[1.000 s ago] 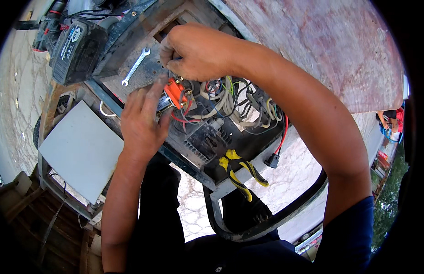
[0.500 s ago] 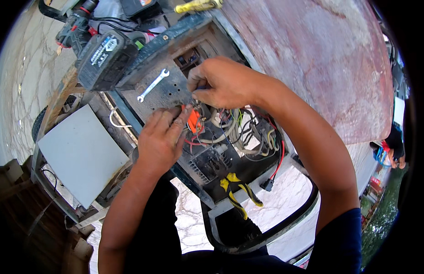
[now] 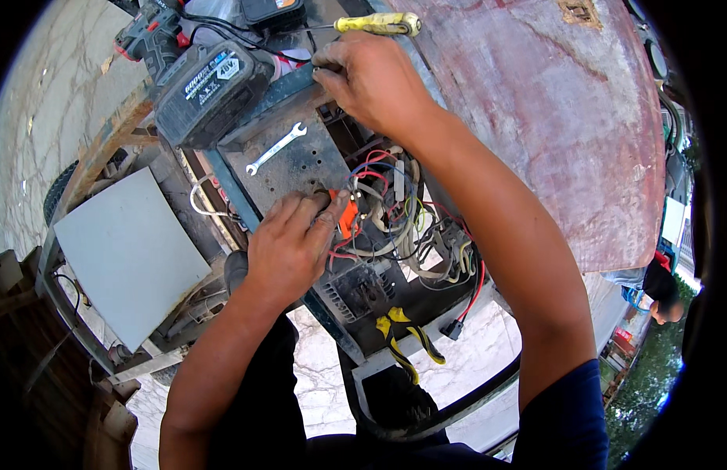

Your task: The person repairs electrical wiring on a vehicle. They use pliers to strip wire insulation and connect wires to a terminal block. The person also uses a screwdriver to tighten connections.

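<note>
My left hand grips an orange electrical component in an open metal housing, its fingers curled around the near side. My right hand is raised at the housing's back rim, beside a yellow-handled screwdriver; its fingers are pinched, and what they hold, if anything, is too small to make out. A double-ended silver wrench lies on the plate. Tangled wires fill the right part of the housing. Yellow-black pliers lie near its front edge.
A cordless drill with a large battery sits at the back left, beside cables and a black case. A white panel rests on the frame at left. A worn reddish board is at right, with another person beyond it.
My right hand has moved up from above the wires to the housing's back rim. My left hand stays on the orange component. The whole view has shifted, bringing the screwdriver into sight.
</note>
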Motion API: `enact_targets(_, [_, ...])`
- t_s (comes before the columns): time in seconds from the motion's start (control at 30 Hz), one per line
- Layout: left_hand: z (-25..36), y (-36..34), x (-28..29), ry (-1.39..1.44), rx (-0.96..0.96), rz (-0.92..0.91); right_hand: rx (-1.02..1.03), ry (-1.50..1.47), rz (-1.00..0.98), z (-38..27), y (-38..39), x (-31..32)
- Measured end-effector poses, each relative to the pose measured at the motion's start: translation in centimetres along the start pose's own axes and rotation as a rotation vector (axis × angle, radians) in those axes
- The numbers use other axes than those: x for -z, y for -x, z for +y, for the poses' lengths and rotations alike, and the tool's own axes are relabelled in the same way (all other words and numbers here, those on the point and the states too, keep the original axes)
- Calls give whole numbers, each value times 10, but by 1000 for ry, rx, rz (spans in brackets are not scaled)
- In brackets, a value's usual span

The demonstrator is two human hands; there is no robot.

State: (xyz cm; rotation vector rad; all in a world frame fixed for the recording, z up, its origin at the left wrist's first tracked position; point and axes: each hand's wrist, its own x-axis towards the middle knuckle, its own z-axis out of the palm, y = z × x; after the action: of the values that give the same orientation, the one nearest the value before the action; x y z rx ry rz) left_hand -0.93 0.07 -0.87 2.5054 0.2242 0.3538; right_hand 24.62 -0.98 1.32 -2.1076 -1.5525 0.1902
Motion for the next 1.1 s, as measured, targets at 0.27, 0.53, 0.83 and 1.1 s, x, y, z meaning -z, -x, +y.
enact_targets(0.27, [1, -2, 0, 9, 12, 27, -21, 185, -146, -7, -13, -1])
enact_targets(0.53, [1, -3, -4, 41, 1, 28, -16, 211, -211, -12, -19, 6])
enact_targets(0.83, [-1, -2, -3, 52, 15, 16, -403, -607, -298, -37, 101, 40])
enact_targets(1.1, [0, -4, -1, 72, 25, 14, -687, -824, -266, -41, 130, 6])
